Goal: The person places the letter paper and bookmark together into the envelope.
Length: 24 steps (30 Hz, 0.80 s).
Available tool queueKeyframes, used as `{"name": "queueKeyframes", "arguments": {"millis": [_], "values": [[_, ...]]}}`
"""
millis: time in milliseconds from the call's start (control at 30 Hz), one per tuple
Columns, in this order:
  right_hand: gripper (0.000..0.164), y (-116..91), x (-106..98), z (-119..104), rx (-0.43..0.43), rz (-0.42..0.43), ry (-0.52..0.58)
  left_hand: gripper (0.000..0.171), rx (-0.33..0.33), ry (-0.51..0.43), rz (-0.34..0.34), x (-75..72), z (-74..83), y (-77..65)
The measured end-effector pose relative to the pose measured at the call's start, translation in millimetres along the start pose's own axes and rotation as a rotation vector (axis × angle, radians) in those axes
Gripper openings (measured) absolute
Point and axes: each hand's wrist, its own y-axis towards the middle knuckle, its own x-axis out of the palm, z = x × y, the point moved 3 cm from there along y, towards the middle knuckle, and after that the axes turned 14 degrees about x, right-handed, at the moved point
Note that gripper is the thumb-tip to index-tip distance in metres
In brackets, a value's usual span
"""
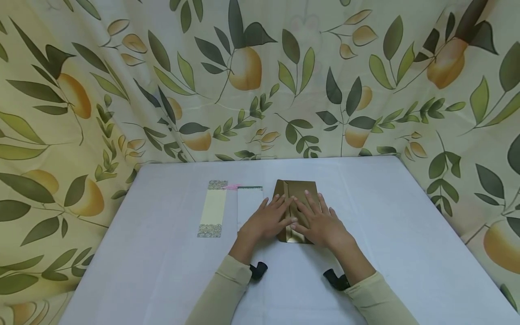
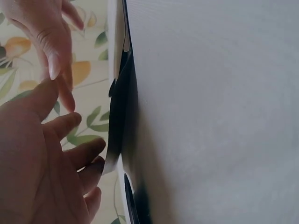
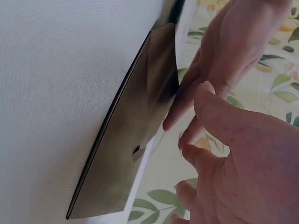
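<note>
A shiny gold folded paper [image 1: 302, 187], like an envelope with a flap along its left side, lies on the white table in the head view. My left hand [image 1: 266, 219] rests on its left part with fingers spread. My right hand [image 1: 321, 223] lies over the right part, its fingers also spread. The two hands nearly meet near the flap's crease. In the right wrist view the gold paper's edge lifts a little off the table, and straight fingers touch its flap. Neither hand grips anything. The hands hide much of the paper's middle.
Left of the gold paper lies a white card [image 1: 248, 205] with a dark top edge, partly behind my left hand. Farther left is a cream strip [image 1: 213, 207] with patterned ends. A small pink piece [image 1: 231, 187] lies between their tops. A fruit-print curtain [image 1: 260, 113] hangs behind the table [image 1: 162, 253].
</note>
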Motion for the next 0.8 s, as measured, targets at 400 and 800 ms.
{"name": "queueKeyframes", "arguments": {"millis": [400,800], "values": [[0.075,3,6,-4,0.004,-0.04,-0.016,0.063,-0.02,-0.025,0.011,1.6,-10.7,-6.0],[0.075,6,13,-7,-0.046,-0.123,0.086,0.062,-0.016,0.019,-0.043,4.4,-16.0,-8.8]]}}
